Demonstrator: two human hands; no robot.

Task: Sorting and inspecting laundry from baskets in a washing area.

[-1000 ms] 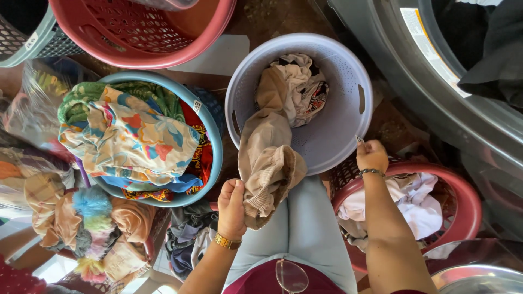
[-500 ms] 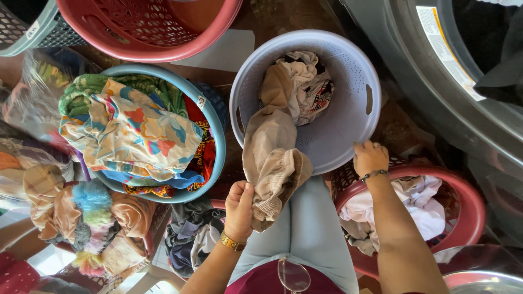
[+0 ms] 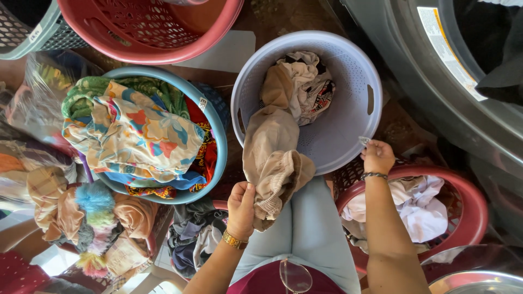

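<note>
Laundry surrounds us as we look straight down past our own lap. Largest, at upper right, is the grey washing machine [image 3: 436, 103], its door opening cut off by the frame so we cannot see what lies deep inside. Next comes a red basket [image 3: 163, 49] at top, mostly empty, then a blue basket [image 3: 217, 147] at left piled with floral and green cloth. In the middle stands the lavender basket [image 3: 354, 71], holding a crumpled heap of pale clothes.

Draped over its near rim is the beige garment [image 3: 271, 158]. Its long axis runs from inside the basket toward our lap, with the gathered waistband end nearest us. Our left hand [image 3: 240, 209] is the nearer one: its fingers are curled tight around that waistband end, so the cloth stretches up and away from the fist into the basket. Our right hand [image 3: 378, 157] sits well apart, just beside the basket's right rim, fingertips pinching a small pale item [image 3: 364, 141] too tiny to identify.

Below the right forearm, a second red basket [image 3: 463, 190] holds white cloth, partly hidden by the arm. Eyeglasses [image 3: 294, 276] hang at our collar.
</note>
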